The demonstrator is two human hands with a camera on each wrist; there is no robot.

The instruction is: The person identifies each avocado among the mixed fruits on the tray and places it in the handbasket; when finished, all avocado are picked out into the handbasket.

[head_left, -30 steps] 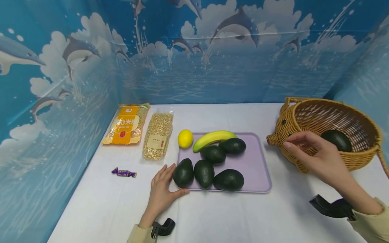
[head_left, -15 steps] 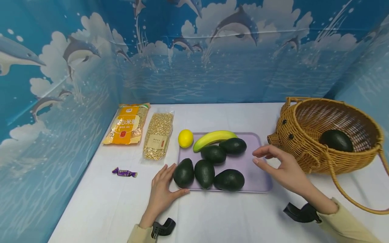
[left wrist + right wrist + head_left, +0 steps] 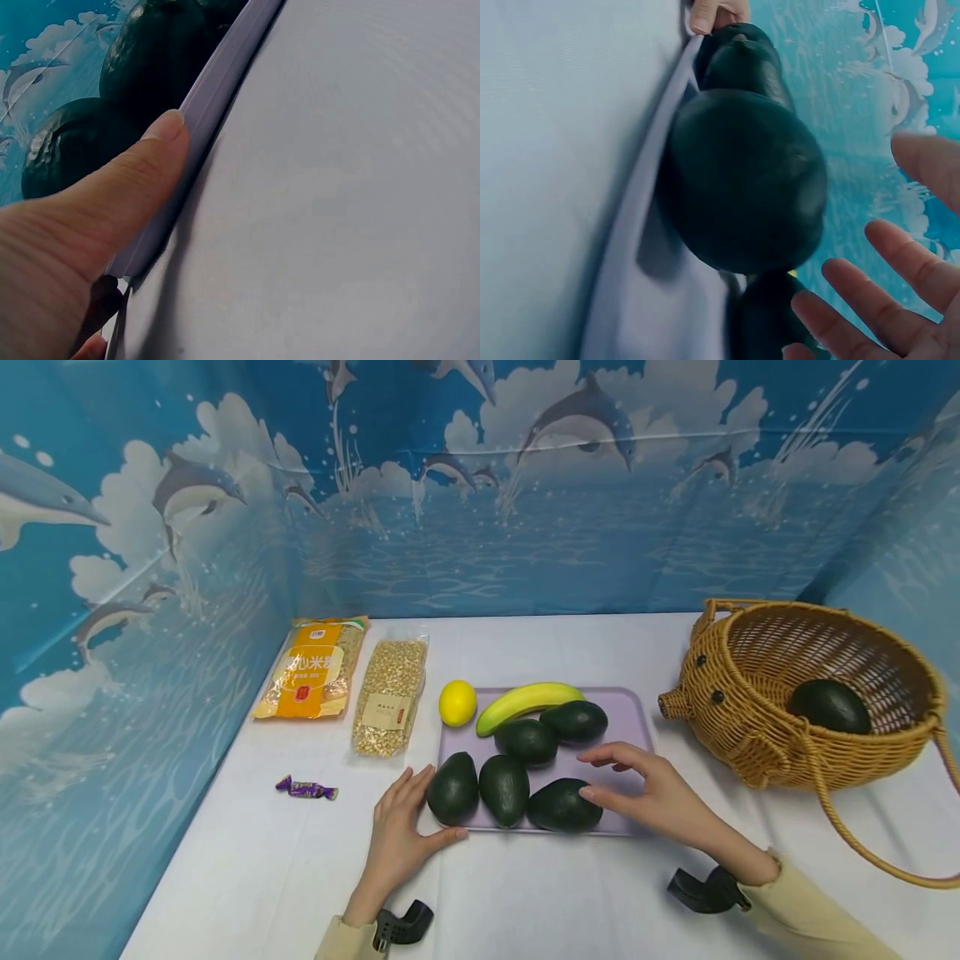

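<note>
Five or so, that is several, dark green avocados lie on a lilac tray [image 3: 637, 760], with a banana [image 3: 527, 700] and a lemon [image 3: 457, 703] at its back left. My left hand [image 3: 402, 828] rests at the tray's front left corner, beside the leftmost avocado [image 3: 452, 788]. In the left wrist view its straight thumb [image 3: 142, 169] touches the tray's rim. My right hand [image 3: 654, 793] is spread over the tray's right part, its thumb overlapping the front right avocado [image 3: 562, 806]. In the right wrist view the fingers are apart, holding nothing, near that avocado [image 3: 742, 180].
A pig-shaped wicker basket [image 3: 750, 727] stands at the right with one avocado [image 3: 829, 706] inside; its rope handle [image 3: 847, 839] hangs toward the front. At the left lie an orange food packet [image 3: 311, 668], a clear grain bag [image 3: 390, 693] and a purple wrapped candy [image 3: 306, 788].
My right hand has moved left from the front of the basket to over the tray, toward the front right avocado. My left hand has stayed at the tray's corner.
</note>
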